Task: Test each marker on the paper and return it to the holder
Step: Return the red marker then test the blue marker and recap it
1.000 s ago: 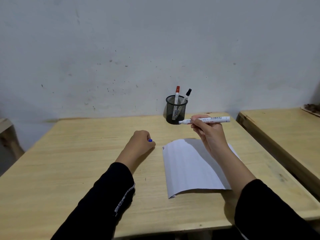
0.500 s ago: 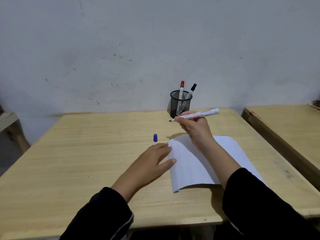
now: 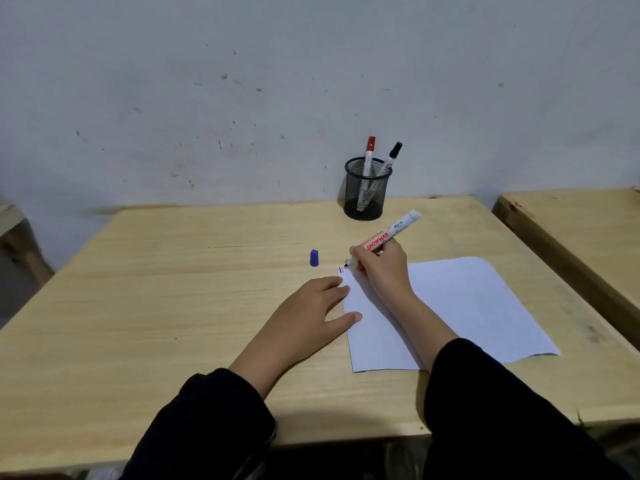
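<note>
My right hand [image 3: 381, 268] grips an uncapped white marker [image 3: 393, 232], its tip touching the top left corner of the white paper [image 3: 460, 306], where small red and dark marks sit. My left hand [image 3: 311, 306] lies flat with fingers apart, pressing the paper's left edge. The marker's blue cap [image 3: 314, 258] stands on the table just left of the paper. A black mesh holder [image 3: 367, 194] at the back of the table holds a red-capped marker [image 3: 370, 150] and a black-capped marker [image 3: 393, 155].
The wooden table [image 3: 173, 289] stands against a scuffed white wall. A second wooden table [image 3: 588, 230] stands close on the right with a narrow gap between. Part of a wooden piece shows at the far left edge.
My right hand lowered the marker from the air until its tip met the paper's corner. My left hand set the blue cap down, then moved right onto the paper's edge.
</note>
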A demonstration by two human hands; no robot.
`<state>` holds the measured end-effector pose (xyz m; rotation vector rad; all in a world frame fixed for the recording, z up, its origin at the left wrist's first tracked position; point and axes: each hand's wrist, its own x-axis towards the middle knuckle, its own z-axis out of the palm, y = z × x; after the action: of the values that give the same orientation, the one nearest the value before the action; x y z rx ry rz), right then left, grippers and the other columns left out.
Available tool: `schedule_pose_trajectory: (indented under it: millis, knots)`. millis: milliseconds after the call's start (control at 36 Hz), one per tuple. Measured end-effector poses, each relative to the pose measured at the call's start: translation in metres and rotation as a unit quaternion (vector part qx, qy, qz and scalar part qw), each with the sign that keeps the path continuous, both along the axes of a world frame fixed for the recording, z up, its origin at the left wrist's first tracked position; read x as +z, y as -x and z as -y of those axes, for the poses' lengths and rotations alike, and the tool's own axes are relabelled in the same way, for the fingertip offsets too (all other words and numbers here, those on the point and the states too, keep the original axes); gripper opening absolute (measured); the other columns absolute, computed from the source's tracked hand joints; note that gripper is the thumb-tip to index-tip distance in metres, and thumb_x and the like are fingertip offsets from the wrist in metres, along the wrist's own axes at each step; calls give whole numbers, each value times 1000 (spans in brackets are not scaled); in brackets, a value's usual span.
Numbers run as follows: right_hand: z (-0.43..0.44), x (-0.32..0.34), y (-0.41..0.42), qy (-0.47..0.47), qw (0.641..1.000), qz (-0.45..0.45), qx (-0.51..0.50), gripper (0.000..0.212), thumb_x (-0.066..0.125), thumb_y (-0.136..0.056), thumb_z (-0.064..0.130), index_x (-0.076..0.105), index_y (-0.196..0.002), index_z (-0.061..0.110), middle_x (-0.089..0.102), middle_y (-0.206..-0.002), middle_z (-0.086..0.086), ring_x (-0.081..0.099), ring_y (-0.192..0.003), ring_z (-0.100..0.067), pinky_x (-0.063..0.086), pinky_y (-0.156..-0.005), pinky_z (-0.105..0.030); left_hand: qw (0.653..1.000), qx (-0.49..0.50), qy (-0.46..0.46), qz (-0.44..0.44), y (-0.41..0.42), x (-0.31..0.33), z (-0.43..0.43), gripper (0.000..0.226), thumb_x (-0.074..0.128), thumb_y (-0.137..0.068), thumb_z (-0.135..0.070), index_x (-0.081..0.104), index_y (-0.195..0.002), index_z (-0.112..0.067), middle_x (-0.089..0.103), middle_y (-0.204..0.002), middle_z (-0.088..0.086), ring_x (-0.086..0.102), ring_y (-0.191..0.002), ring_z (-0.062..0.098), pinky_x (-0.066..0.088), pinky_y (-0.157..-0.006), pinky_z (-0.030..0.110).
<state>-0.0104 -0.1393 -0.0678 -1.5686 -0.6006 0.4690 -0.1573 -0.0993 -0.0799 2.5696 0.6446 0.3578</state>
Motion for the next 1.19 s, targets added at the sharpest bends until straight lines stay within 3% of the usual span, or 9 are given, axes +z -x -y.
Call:
schedule_pose_trajectory:
  millis: [139, 417, 583, 694, 833, 1000, 1111, 1194]
  knots:
    - [-3, -2, -2, 15, 1000, 12, 0, 14, 61, -85, 13, 54, -91, 3, 56, -81, -7, 56, -69, -11, 46, -51, -9, 1000, 1, 7, -3, 0, 0, 1, 54, 51, -87, -52, 48, -135, -27, 38, -147, -13, 31, -135, 1, 28, -97, 16]
    - [-5, -4, -2, 40, 999, 25, 5, 14, 62, -83, 15, 55, -88, 3, 56, -77, -5, 56, -70, -12, 44, -59, -18, 1000, 1, 18, 1, 0, 3, 2, 52, 53, -88, -49, 49, -134, -26, 39, -146, -14, 31, -133, -1, 26, -93, 14]
    - [-5, -3, -1, 49, 998, 43, 12, 11, 56, -84, 11, 51, -87, 2, 48, -74, -6, 48, -64, -10, 38, -42, -5, 1000, 3, 17, -2, 0, 2, 2, 56, 52, -87, -52, 46, -137, -26, 36, -149, -12, 30, -136, 1, 25, -98, 15]
    - [-5, -3, 0, 40, 999, 32, 12, 11, 56, -85, 10, 52, -89, 2, 48, -73, -4, 48, -64, -11, 36, -40, -2, 1000, 2, 12, -1, 0, 2, 2, 55, 51, -88, -51, 46, -137, -26, 36, -149, -13, 29, -135, 1, 25, -97, 15]
    - [0, 1, -6, -67, 986, -151, 5, 5, 58, -84, 4, 54, -86, 1, 51, -65, -7, 49, -55, -14, 42, -46, -20, 1000, -2, 7, 7, 0, 3, 2, 51, 52, -88, -50, 51, -132, -25, 40, -146, -13, 31, -133, 1, 28, -93, 16]
    - [7, 4, -18, -167, 942, -291, -12, 11, 62, -87, 9, 55, -80, 5, 53, -57, -3, 52, -44, -6, 45, -43, -15, 1000, -9, 23, 10, -3, 3, -6, 53, 57, -85, -50, 53, -131, -24, 43, -140, -13, 36, -129, 0, 30, -94, 14]
    - [9, 6, -20, -208, 913, -350, -14, 18, 61, -89, 10, 56, -72, 6, 54, -58, -3, 52, -47, -7, 47, -46, -13, 994, 30, 23, 103, -8, 13, -18, 37, 62, -86, -35, 61, -118, -16, 45, -118, -12, 43, -112, 1, 32, -84, 0]
    - [9, 5, -21, -213, 908, -360, -13, 17, 61, -88, 10, 56, -72, 7, 54, -62, -3, 51, -51, -8, 48, -49, -12, 986, 81, 3, 144, -16, 21, -33, 36, 56, -90, -30, 58, -123, -17, 45, -118, -9, 40, -114, 6, 37, -92, 18]
